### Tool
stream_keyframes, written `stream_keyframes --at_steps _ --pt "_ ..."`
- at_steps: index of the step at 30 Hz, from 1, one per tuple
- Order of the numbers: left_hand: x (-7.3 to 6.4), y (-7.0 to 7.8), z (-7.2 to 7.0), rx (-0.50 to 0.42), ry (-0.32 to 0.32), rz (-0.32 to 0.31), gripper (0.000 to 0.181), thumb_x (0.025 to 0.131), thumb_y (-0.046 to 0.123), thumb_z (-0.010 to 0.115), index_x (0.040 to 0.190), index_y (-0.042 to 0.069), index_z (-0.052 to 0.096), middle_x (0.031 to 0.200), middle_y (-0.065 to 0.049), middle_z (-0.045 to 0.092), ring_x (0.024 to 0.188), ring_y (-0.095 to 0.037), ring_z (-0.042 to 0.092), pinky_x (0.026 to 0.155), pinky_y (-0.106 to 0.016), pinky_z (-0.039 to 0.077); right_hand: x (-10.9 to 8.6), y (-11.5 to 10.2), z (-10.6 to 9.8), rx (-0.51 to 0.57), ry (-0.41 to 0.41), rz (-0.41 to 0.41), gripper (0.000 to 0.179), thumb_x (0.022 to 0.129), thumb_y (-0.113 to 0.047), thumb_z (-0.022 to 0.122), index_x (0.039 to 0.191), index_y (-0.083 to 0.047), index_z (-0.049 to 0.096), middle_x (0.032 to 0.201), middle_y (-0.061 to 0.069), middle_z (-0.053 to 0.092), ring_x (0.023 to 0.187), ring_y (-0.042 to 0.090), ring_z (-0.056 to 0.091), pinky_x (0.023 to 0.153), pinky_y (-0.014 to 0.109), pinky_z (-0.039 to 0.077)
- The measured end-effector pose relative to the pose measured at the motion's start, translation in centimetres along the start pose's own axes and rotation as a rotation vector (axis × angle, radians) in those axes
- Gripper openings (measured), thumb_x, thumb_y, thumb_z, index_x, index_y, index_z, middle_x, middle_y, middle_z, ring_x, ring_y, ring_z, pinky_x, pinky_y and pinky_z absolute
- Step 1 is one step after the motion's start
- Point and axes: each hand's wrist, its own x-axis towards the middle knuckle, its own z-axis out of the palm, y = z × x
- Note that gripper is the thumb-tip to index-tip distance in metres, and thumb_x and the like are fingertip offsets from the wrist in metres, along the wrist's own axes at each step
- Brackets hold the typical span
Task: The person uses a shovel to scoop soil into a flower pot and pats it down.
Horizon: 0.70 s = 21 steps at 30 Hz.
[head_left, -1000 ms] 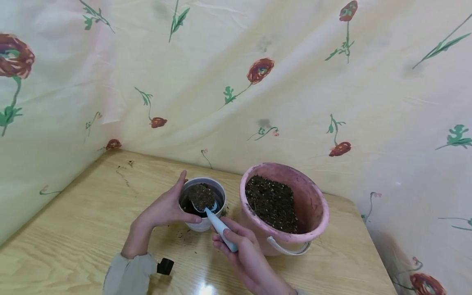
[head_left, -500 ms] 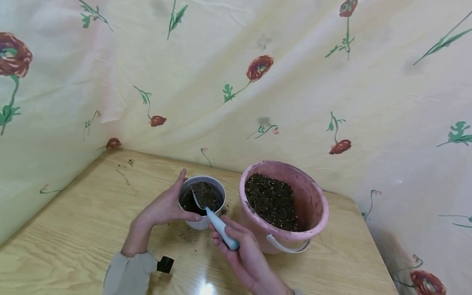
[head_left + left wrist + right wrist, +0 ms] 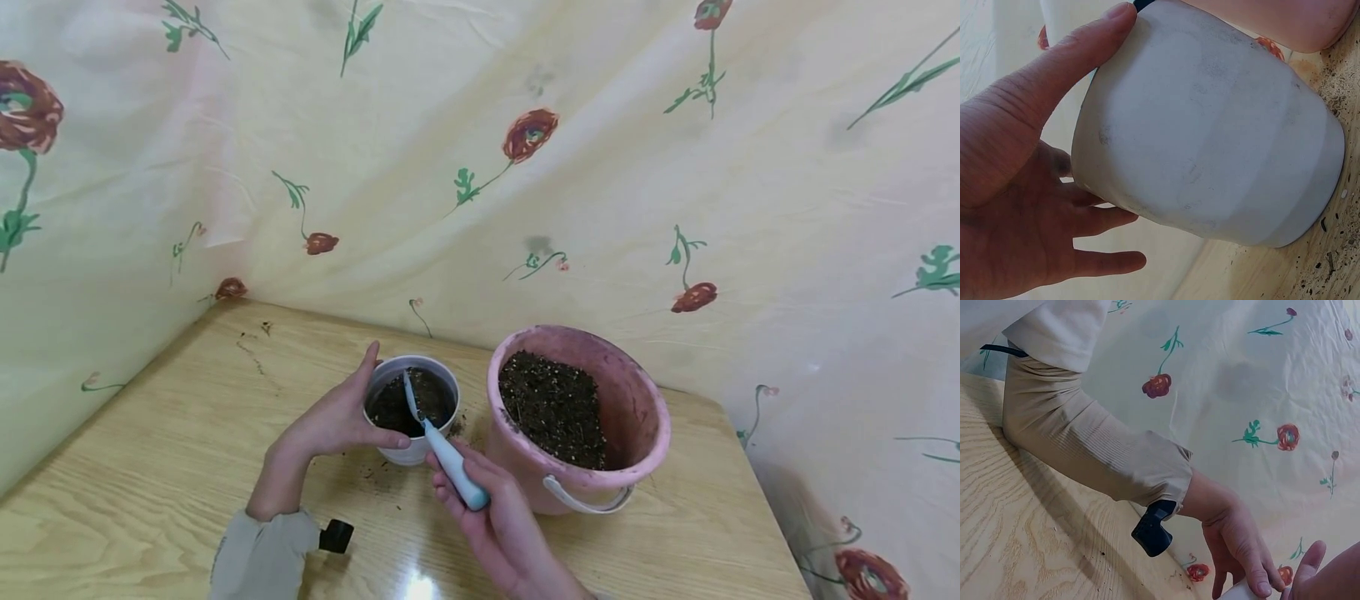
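Trowel (image 3: 453,467) blade has rolled from level, heaped with soil (image 3: 388,407), to on edge inside the white pot (image 3: 405,453), its load tipped off. Cream sheeting (image 3: 600,167), creased and printed with red poppies, backs the whole scene. Table (image 3: 172,433): pale wood grain, glossy, one glare spot at the front. Pink bucket (image 3: 633,400) stands on it, round, rim smudged, white handle hanging, dark potting mix (image 3: 551,408) banked to the left half. Sleeve (image 3: 1094,434) of the left arm: beige, its ribbed length seen only from the right wrist. White pot sits just left of the bucket. Only the left wrist view gives its outer wall — matte, banded towards the base, grey scuffs. Left hand (image 3: 341,421) grasps it, thumb along the near side. Right hand (image 3: 502,517) grips the trowel's tapered blue handle, clearest in the head view. Small black block (image 3: 1152,531) at the left cuff. Crumbs (image 3: 1329,265), finest, scattered by the pot's base.
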Motion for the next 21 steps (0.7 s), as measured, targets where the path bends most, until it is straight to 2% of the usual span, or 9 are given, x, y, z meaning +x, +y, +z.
stream_keyframes --at_steps 8,15,21 --pt "0.00 0.06 -0.03 0.009 0.004 0.008 0.139 0.062 0.042 0.090 0.154 0.016 -0.010 0.157 -0.021 0.017 0.141 -0.041 0.023 0.111 -0.059 0.026 -0.11 -0.02 -0.11 0.063 -0.038 0.014 0.049 0.103 -0.013 0.028 0.146 0.010 0.018 0.122 0.013 0.054 0.100 0.012 0.056 0.088 0.016 0.047" --pt "0.08 -0.08 -0.01 0.025 -0.001 0.011 0.139 0.062 0.045 0.089 0.154 0.015 -0.010 0.157 -0.022 0.017 0.140 -0.041 0.024 0.110 -0.059 0.026 -0.38 -0.20 0.03 0.118 -0.043 0.004 0.044 0.103 -0.013 0.030 0.141 0.008 0.021 0.118 0.010 0.056 0.097 0.012 0.058 0.084 0.015 0.047" --pt "0.13 -0.08 -0.01 0.014 -0.003 0.009 0.138 0.062 0.044 0.089 0.155 0.015 -0.009 0.156 -0.024 0.019 0.140 -0.043 0.024 0.110 -0.061 0.026 -0.83 -0.45 0.11 0.127 -0.073 0.008 0.048 0.104 -0.014 0.028 0.145 0.009 0.018 0.120 0.009 0.055 0.097 0.011 0.057 0.085 0.014 0.047"
